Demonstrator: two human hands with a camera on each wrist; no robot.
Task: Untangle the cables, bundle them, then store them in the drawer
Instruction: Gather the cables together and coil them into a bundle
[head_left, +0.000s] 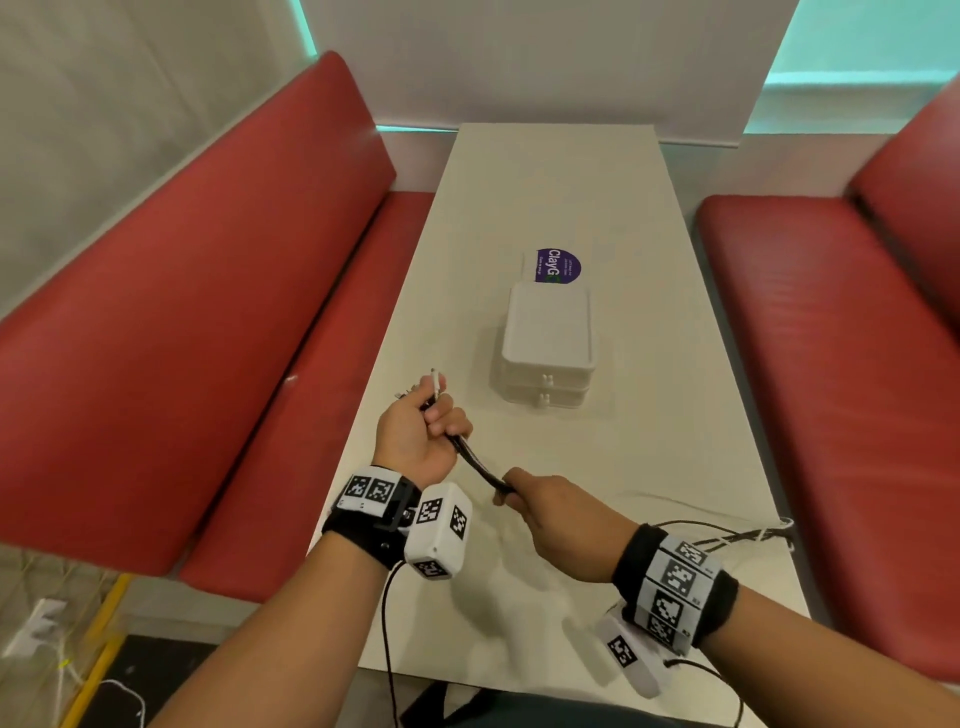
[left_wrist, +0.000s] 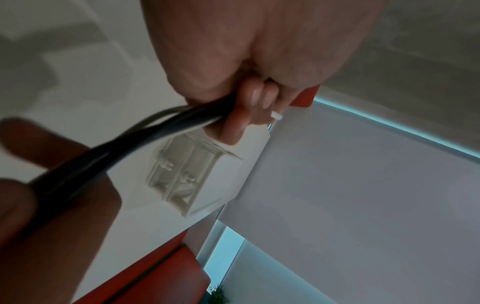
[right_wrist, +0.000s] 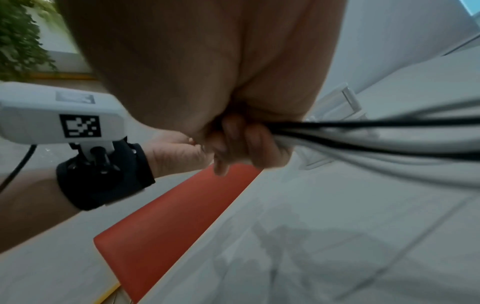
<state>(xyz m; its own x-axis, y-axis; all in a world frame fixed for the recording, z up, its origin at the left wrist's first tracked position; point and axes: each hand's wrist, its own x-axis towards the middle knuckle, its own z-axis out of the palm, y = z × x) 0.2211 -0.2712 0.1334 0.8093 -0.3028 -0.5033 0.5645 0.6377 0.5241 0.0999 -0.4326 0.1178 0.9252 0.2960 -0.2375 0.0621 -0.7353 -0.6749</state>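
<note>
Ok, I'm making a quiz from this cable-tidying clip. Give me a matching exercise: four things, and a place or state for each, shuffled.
Things:
1. left hand
2. right hand
3. white drawer unit
4. purple sticker

Places or states:
A. flat on the table beyond the drawers
B. both drawers closed
C. grips the cables near the plug ends
D. grips the cables nearer the trailing lengths

Pairs: 1-C, 2-D, 3-B, 4-A
</note>
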